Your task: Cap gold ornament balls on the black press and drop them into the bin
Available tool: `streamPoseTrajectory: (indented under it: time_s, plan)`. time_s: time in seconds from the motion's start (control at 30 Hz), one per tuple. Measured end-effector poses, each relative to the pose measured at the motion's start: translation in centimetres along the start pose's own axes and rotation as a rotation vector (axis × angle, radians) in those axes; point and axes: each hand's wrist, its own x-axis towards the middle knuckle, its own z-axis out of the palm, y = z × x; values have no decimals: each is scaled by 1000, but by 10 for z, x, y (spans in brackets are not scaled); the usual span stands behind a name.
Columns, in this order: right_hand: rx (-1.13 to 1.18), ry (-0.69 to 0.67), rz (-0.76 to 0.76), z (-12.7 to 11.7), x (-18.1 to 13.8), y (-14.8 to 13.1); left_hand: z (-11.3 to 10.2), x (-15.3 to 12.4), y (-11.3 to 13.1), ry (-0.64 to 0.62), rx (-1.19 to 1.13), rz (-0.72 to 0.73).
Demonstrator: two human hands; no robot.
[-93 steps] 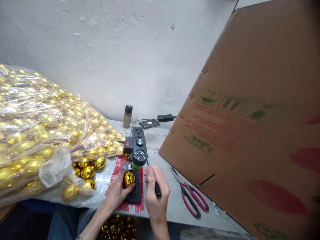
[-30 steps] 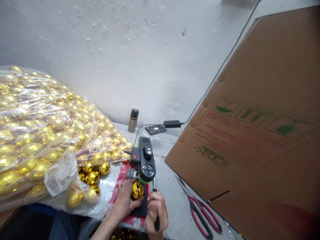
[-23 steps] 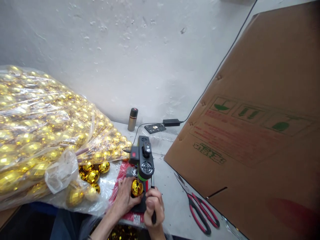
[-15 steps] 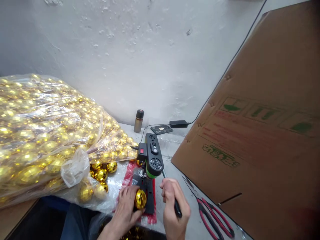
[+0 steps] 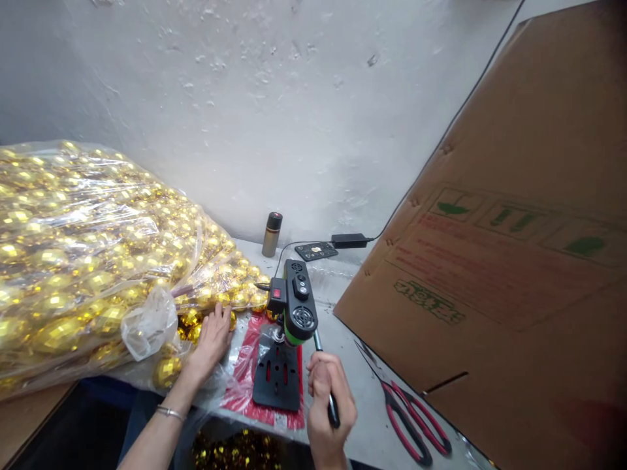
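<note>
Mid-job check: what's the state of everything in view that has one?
Left hand: at the loose gold balls; grip unclear.
Right hand: closed around the black handle.
Press machine: upright, no ball on its base plate.
Red switch: on or off, cannot tell.
Scissors: lying flat, handles apart.
Bottle: upright, capped.
Plastic bag: bulging with gold balls.

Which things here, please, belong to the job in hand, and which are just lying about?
Seemingly in use: black machine; its lever, in the right hand; gold balls, at the left hand.
Apparently lying about: scissors; bottle; dark slab; cardboard box.
</note>
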Motion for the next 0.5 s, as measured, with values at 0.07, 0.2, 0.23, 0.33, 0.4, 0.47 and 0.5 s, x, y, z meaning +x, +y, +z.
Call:
streamPoseTrajectory:
  time_s: [0.07, 0.2, 0.23, 0.33, 0.4, 0.47, 0.5]
  plan:
    - [-6, 5, 35, 1, 5, -5, 0, -3, 6, 6, -89, 28]
    - [-2, 26, 115, 3, 20, -16, -2, -20, 30, 127, -616, -35]
    - [-1, 31, 123, 4, 24, -19, -1, -26, 38, 130, -770, -64]
    - [-1, 38, 123, 4, 33, -25, 10, -45, 60, -2, -1129, -192]
    - [-3, 35, 117, 4, 36, -26, 21, -55, 71, -70, -1269, -281]
    - [-2, 22, 110, 4, 35, -25, 31, -61, 77, -62, -1302, -298]
    - [0, 14, 108, 4, 34, -24, 35, -64, 79, -50, -1287, -284]
